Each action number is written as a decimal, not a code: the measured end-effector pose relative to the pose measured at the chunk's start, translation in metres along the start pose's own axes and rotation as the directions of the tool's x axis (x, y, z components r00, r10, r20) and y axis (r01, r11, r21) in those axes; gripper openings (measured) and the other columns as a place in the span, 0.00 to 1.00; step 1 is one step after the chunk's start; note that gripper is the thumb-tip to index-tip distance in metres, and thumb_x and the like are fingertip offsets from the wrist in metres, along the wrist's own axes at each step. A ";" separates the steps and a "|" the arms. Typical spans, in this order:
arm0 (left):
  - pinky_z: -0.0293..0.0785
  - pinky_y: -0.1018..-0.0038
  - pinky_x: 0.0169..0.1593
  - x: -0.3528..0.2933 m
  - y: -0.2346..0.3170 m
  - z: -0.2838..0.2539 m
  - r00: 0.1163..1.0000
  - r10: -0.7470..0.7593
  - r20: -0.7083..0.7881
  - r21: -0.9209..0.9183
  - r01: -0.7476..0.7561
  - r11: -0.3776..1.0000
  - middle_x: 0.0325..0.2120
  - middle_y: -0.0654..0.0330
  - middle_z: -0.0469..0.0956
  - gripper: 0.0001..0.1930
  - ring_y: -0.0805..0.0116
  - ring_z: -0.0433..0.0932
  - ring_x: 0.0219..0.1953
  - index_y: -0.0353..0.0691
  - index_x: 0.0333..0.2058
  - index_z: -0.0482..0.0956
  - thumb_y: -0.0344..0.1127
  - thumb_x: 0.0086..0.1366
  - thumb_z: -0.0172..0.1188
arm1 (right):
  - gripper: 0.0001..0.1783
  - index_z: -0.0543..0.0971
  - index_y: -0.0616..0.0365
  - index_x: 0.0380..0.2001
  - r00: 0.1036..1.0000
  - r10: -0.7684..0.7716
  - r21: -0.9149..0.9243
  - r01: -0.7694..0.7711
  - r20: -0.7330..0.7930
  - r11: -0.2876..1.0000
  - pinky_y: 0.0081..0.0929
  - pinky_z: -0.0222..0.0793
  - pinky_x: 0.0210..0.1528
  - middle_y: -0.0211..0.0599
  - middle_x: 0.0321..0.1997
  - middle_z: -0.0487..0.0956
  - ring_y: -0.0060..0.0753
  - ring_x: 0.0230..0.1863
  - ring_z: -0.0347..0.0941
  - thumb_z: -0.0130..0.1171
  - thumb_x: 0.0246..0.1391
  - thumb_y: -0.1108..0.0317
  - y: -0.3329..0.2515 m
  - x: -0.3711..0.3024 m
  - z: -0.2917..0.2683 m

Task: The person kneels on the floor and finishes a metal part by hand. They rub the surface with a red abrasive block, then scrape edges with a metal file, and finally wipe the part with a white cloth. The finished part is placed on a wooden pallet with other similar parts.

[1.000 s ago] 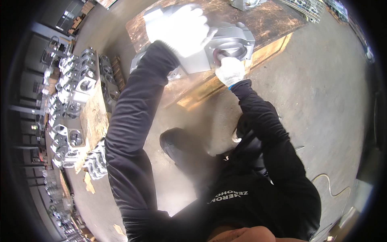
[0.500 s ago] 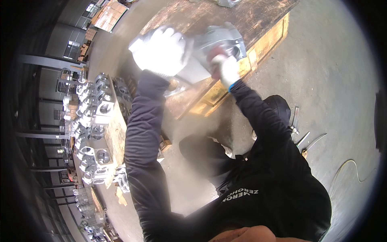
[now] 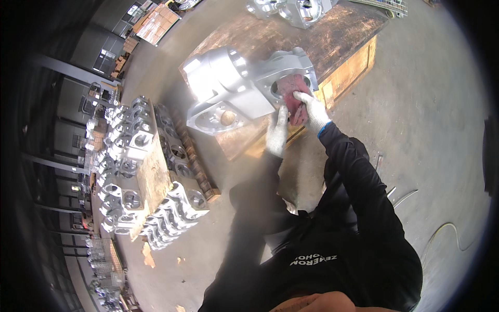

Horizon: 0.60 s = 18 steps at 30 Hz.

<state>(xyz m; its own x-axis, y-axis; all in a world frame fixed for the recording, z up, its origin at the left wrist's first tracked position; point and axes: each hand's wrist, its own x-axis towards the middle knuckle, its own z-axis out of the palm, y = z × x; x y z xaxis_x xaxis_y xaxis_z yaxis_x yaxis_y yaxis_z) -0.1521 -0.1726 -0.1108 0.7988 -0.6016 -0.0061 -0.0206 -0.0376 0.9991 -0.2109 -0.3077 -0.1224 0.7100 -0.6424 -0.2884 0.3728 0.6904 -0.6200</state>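
The right hand (image 3: 311,108) has its fingers clamped on a reddish abrasive pad (image 3: 292,88) against the silver metal casting (image 3: 234,88), while the left hand (image 3: 276,136) rests open-fingered below it on the wooden pallet (image 3: 343,47).

Big metal casting (image 3: 244,86) on wooden pallet (image 3: 343,47), more castings (image 3: 288,9) behind, stacked castings (image 3: 145,171) far left.

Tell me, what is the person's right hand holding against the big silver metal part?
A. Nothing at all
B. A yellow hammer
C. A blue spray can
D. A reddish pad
D: the gloved right hand grips a reddish pad pressed at a round opening of the big silver metal part, which lies on a wooden crate; the left hand rests just below it.
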 end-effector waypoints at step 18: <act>0.69 0.74 0.28 0.063 0.004 0.055 0.775 0.603 -0.189 0.091 -0.598 0.797 0.33 0.63 0.83 0.07 0.69 0.80 0.31 0.41 0.44 0.80 0.26 0.70 0.58 | 0.50 0.59 0.74 0.73 0.928 -0.357 -0.994 0.076 0.101 -0.083 0.46 0.67 0.71 0.72 0.66 0.75 0.62 0.67 0.75 0.47 0.66 0.37 -0.126 0.074 0.058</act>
<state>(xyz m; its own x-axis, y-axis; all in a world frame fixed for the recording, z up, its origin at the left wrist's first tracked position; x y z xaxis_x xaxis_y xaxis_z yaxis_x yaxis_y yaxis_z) -0.1348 -0.2542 -0.1093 0.7203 -0.3379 0.6058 -0.5485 0.2570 0.7956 -0.1700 -0.4227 -0.0235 0.5864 -0.8095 0.0276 -0.5702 -0.4368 -0.6958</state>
